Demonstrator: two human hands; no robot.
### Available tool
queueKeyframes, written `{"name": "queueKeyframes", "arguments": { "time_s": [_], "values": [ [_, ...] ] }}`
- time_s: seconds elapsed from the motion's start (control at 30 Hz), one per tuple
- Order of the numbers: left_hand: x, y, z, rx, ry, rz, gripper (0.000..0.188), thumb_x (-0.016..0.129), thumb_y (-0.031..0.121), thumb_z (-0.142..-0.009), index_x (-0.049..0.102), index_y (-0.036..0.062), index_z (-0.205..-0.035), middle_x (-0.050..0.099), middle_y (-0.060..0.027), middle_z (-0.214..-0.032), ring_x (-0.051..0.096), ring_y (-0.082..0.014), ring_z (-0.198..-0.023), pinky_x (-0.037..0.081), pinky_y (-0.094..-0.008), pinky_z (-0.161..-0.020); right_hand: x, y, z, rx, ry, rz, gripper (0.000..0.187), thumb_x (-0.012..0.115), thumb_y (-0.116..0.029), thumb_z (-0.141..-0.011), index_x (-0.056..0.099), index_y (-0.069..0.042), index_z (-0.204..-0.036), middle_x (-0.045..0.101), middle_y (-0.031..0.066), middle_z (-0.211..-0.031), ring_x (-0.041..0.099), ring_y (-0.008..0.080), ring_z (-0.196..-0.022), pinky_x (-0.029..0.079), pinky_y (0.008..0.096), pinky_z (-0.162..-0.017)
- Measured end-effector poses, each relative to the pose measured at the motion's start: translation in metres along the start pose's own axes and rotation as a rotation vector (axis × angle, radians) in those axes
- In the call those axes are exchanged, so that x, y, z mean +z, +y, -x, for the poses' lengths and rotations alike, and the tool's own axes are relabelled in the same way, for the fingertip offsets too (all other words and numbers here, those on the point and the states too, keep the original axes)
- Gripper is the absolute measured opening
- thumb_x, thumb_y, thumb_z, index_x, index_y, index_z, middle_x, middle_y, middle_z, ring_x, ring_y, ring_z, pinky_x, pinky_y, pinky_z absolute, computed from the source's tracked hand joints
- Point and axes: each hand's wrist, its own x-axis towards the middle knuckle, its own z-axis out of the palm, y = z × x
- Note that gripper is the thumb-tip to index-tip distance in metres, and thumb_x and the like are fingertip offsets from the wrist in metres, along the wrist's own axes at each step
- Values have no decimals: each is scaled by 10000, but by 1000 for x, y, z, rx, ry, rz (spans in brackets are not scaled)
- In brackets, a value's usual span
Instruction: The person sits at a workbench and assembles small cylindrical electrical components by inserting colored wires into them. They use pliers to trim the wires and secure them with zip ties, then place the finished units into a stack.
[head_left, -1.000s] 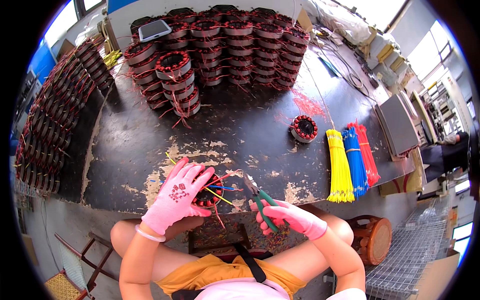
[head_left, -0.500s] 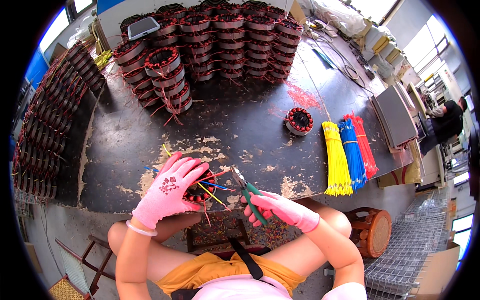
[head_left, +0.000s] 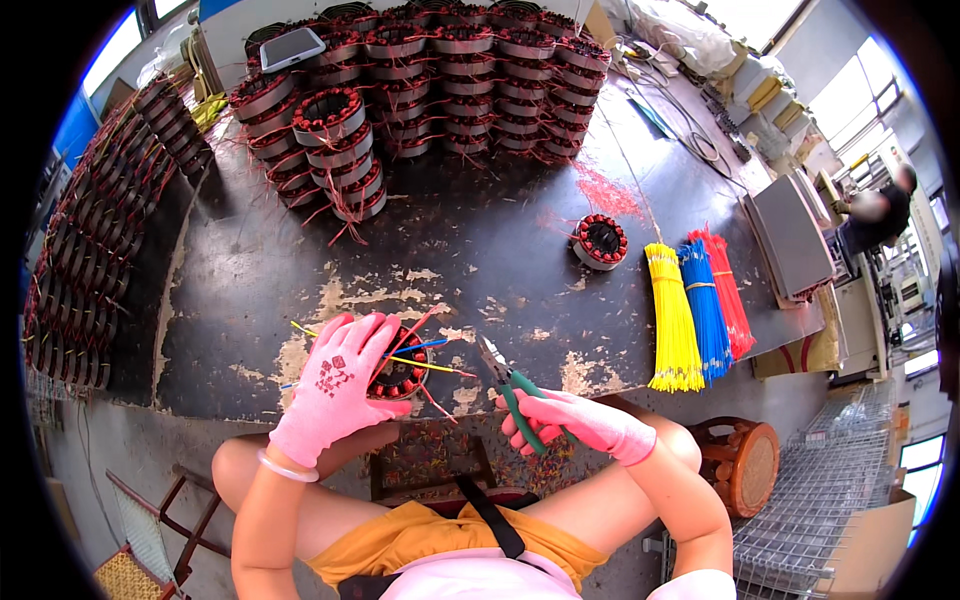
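Note:
My left hand (head_left: 335, 385), in a pink glove, lies over a round motor stator (head_left: 402, 368) with copper windings at the near edge of the dark worktable (head_left: 480, 250). Yellow, blue and red wire leads stick out from under its fingers. My right hand (head_left: 575, 420), also in a pink glove, grips green-handled pliers (head_left: 510, 385). The plier jaws point up and left, a short way right of the stator and apart from it.
Stacks of wound stators (head_left: 440, 75) fill the table's far side, and more line the left edge (head_left: 95, 230). One single stator (head_left: 600, 240) sits mid-right. Bundles of yellow (head_left: 672, 320), blue (head_left: 703, 305) and red (head_left: 728, 290) wires lie right. A wooden stool (head_left: 740, 465) stands lower right. A person (head_left: 880, 210) stands far right.
The pliers in my right hand have drawn slightly away to the right of the stator. My left hand stays on the stator. The view has shifted a little.

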Motion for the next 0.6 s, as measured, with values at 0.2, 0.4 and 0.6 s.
{"name": "queueKeyframes", "arguments": {
  "time_s": [0.2, 0.4, 0.6],
  "values": [
    [-4, -4, -4, 7, -42, 50, 991, 917, 345, -603, 516, 64, -1464, 547, -170, -1437, 485, -416, -1349, 356, -513, -1193, 4, -8, -10, 10, -17, 102, 563, 534, -437, -1070, 458, -45, -1467, 647, 75, -1160, 659, 155, -1000, 553, 318, -860],
    [-2, -5, -2, -1, -33, 61, 1000, 916, 349, -603, 510, 81, -1477, 540, -172, -1447, 474, -448, -1353, 354, -516, -1194, 8, -9, -15, -18, 31, 139, 552, 540, -457, -1063, 490, -41, -1423, 642, 56, -1100, 641, 132, -940, 543, 303, -810],
    [-4, -4, -3, 17, -23, 38, 965, 899, 388, -639, 510, 69, -1463, 551, -167, -1420, 508, -392, -1325, 333, -507, -1207, 11, -17, -18, -38, 162, 366, 488, 521, -431, -1069, 556, -26, -1338, 640, 39, -1013, 622, 110, -842, 531, 271, -734]
  ]
}}
